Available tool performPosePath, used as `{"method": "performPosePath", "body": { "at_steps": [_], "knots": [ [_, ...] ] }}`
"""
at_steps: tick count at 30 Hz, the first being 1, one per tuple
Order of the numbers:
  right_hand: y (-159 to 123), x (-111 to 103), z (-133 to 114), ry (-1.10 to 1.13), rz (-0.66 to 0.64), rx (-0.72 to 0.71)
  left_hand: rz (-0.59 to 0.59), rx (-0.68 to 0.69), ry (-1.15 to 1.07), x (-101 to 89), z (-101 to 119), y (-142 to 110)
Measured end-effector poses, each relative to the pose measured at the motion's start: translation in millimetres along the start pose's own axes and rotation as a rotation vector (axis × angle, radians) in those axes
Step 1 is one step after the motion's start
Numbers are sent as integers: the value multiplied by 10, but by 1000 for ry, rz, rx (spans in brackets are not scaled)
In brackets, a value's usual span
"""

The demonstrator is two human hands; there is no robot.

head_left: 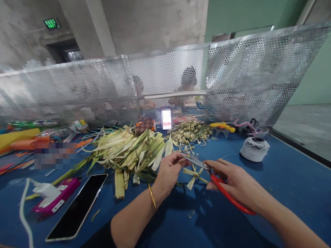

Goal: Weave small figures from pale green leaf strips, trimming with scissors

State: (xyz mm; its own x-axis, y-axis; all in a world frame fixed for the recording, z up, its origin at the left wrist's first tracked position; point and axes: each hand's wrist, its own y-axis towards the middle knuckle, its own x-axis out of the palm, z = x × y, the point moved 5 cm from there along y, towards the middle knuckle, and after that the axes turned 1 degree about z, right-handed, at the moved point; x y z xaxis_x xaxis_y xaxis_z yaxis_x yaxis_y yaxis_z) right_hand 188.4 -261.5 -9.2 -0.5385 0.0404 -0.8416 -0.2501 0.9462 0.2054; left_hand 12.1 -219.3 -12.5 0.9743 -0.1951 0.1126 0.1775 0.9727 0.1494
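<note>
My right hand (230, 175) is wrapped round red-handled scissors (224, 194), whose grey blades point left. My left hand (170, 170) is closed in a pinch at the blade tips, on a small pale piece of corn husk (185, 156) mostly hidden by fingers and blades. Just below the blades, between both hands, shows a cross-shaped knot of husk strips (195, 174); I cannot tell whether it joins the pinched piece. One of its strips reaches my right fingertips. Beyond my left hand lies a heap of corn husks (129, 148).
Husk trimmings (191, 134) lie near the perforated metal screen (165, 72). A white twine roll (254, 150) and a yellow glue gun (222, 126) are at right. A phone (77, 206) and purple power strip (57, 198) lie at left. People sit behind the screen.
</note>
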Motion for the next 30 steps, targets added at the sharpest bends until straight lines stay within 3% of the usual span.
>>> {"method": "performPosePath", "body": {
  "at_steps": [13,20,30],
  "knots": [
    [1,68,3,140,-62,29,-46,-57,126,-18,38,29],
    [-3,59,7,44,-10,59,27,-31,49,-62,-5,47],
    [1,66,-4,34,-16,16,0,-8,109,-43,1,45]
  ]
}}
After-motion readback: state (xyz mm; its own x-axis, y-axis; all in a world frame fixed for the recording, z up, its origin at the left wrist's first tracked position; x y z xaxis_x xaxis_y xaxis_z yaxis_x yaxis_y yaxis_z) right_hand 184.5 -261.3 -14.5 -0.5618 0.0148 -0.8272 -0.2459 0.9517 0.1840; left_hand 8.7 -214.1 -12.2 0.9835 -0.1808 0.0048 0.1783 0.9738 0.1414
